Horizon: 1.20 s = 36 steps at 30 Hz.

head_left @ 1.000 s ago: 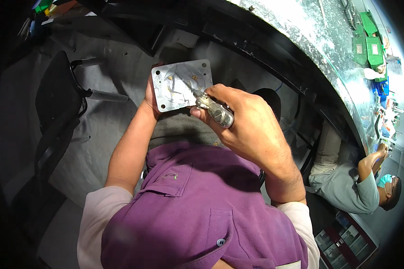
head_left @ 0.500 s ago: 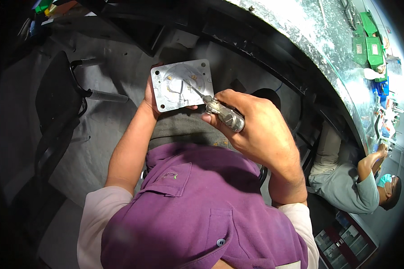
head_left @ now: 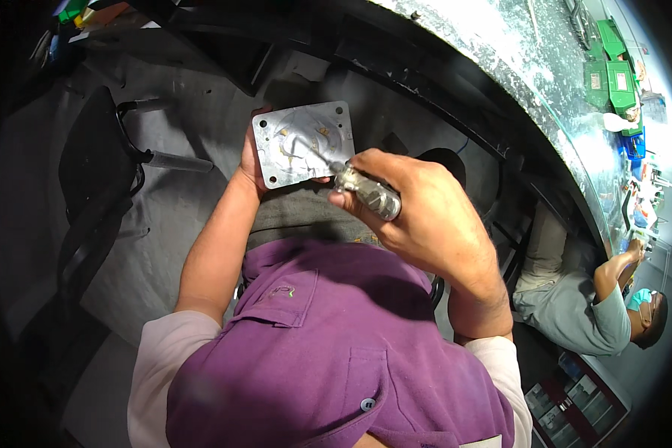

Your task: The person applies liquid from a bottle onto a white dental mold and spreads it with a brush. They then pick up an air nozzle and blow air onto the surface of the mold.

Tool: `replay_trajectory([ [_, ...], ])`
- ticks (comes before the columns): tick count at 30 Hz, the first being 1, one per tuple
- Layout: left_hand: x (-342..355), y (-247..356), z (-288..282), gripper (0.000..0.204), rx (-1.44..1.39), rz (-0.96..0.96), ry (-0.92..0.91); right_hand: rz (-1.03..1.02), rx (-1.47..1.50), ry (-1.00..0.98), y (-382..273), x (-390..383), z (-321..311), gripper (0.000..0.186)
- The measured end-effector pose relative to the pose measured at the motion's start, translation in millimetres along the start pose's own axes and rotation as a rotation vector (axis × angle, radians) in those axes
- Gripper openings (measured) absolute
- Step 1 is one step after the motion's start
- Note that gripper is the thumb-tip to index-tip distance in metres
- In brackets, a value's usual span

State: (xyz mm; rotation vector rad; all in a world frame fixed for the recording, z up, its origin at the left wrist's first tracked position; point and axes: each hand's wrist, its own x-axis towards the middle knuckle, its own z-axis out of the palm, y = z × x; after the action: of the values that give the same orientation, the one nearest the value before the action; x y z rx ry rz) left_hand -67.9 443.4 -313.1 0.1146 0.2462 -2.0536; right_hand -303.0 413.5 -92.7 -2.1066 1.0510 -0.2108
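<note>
A square grey metal plate (head_left: 304, 143) with a round raised middle and corner holes is held up in front of my chest. My left hand (head_left: 251, 161) grips it from behind at its left edge. My right hand (head_left: 414, 213) is closed around the clear handle of a screwdriver (head_left: 366, 190). The thin shaft of the tool reaches up and left, with its tip on the plate's centre. My purple shirt fills the lower part of the view.
A black chair (head_left: 97, 187) stands on the grey floor at my left. A speckled workbench (head_left: 545, 75) curves across the upper right with green boxes (head_left: 608, 71) on it. Another person in a grey shirt (head_left: 597, 313) sits at the right.
My right hand has drawn slightly right and down along the screwdriver while the tip stays on the plate. The plate and my left hand have barely moved.
</note>
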Motion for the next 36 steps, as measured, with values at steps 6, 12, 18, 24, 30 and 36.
replay_trajectory([
  [6,2,-1,2,0.095,0.020,-0.010,-0.015,0.078,-0.007,0.072,-2,1,-6,0.035],
  [12,1,-3,6,0.095,0.056,0.014,0.037,0.097,-0.012,0.034,1,-3,-11,0.033],
  [18,2,-2,0,0.094,0.126,0.032,0.027,0.127,-0.013,0.030,5,-2,-11,0.034],
  [24,2,-4,5,0.093,0.088,0.017,-0.008,0.131,0.016,0.006,0,6,-12,0.034],
  [30,1,-5,10,0.092,0.008,0.006,-0.013,0.083,0.012,0.031,0,12,-4,0.035],
  [36,2,0,-1,0.093,0.024,0.003,-0.095,0.028,0.015,0.033,-1,14,1,0.035],
])
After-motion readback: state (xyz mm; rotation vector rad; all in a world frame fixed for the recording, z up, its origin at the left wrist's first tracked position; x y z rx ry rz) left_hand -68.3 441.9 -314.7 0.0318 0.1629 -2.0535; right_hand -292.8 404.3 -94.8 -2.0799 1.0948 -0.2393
